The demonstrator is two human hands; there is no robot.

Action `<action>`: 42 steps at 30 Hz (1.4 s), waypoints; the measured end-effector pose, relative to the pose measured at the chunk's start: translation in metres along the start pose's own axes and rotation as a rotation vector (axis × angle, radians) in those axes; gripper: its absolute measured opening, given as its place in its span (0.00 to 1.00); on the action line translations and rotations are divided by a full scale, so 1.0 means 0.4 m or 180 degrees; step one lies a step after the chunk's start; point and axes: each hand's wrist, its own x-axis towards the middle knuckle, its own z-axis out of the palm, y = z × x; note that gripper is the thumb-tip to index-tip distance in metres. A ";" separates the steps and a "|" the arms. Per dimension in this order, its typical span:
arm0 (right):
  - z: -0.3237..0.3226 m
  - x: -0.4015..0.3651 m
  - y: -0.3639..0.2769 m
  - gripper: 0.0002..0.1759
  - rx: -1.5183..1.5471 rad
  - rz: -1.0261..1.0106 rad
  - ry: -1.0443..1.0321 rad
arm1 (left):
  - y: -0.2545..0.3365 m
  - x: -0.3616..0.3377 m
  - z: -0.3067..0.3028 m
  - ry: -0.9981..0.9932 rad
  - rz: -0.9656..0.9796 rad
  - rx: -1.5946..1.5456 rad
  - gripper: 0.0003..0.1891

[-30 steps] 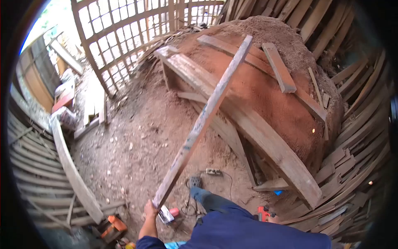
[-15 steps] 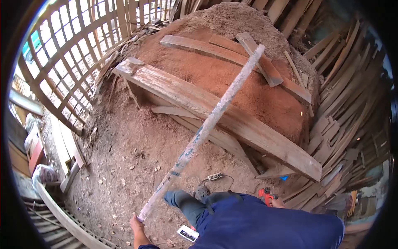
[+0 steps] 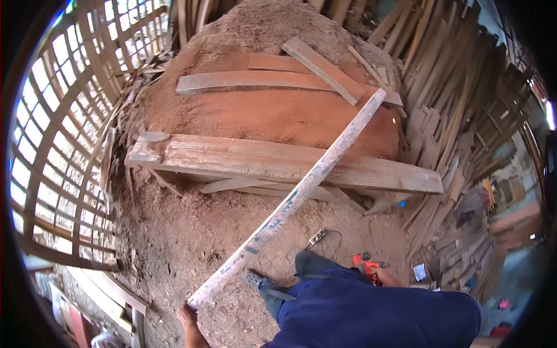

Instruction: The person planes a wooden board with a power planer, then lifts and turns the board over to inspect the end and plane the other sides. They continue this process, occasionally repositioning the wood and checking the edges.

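Observation:
My left hand (image 3: 187, 318) is closed around the near end of a long pale board (image 3: 284, 213), at the lower left. The board has blue-green marks on its face and slants up and to the right. Its far part crosses over a thick wooden beam bench (image 3: 232, 155), and its tip overlaps the sawdust heap behind. At the lower right, my right hand (image 3: 383, 277) grips a red electric planer (image 3: 365, 267) with a dark knob, held beside my body and apart from the board. My forearm and blue shirt hide part of that hand.
Behind the bench rises a reddish sawdust heap (image 3: 243, 116) with several planks (image 3: 249, 81) on it. A power strip (image 3: 317, 236) with a cord lies on the ground by my feet. Stacked wood slats (image 3: 447, 116) line the right; a wooden lattice (image 3: 64, 133) stands left.
My view has turned, so the bench looks more level. My feet have shifted in a step. Both hands keep their hold; the board's far end appears farther right.

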 end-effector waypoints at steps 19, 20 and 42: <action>0.165 -0.239 0.285 0.20 0.0261 0.0361 0.1514 | 0.158 0.742 -0.804 0.0775 0.1640 0.0805 0.28; 0.167 -0.219 0.313 0.17 0.0464 0.0387 0.1462 | 0.197 0.747 -0.835 0.0322 0.1328 0.0939 0.32; 0.175 0.056 0.359 0.30 0.0460 -0.0055 0.1714 | 1.134 0.672 -0.952 0.0607 0.2255 0.1800 0.25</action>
